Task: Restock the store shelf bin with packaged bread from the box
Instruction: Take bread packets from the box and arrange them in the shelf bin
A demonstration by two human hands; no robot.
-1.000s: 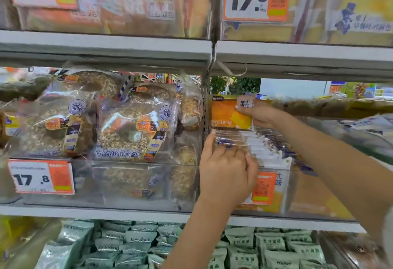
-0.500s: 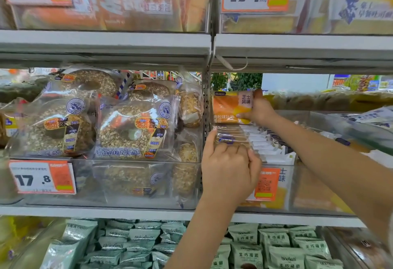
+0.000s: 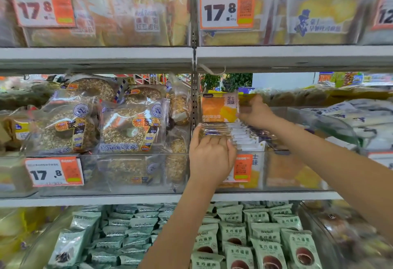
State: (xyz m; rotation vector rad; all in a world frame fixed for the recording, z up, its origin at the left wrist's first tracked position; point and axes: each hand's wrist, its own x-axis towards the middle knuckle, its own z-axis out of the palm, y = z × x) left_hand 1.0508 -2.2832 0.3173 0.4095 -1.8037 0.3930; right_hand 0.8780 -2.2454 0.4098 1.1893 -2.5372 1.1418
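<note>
Nearest, on the lowest shelf, pale green snack packets (image 3: 231,234) stand in rows beneath both forearms. Above them, at the front of the clear plastic shelf bin (image 3: 282,170) on the middle shelf, the left hand (image 3: 210,158) has its fingers curled round the near ends of a row of clear-wrapped bread packs (image 3: 234,134) standing on edge in the bin. Just beyond and a little right, the right hand (image 3: 256,113) pinches the right edge of an upright orange bread packet (image 3: 219,109), held above the far end of that row. To the left, ring-shaped seeded loaves in clear bags (image 3: 127,128) fill the neighbouring bin, behind an orange-and-white price tag (image 3: 54,172).
</note>
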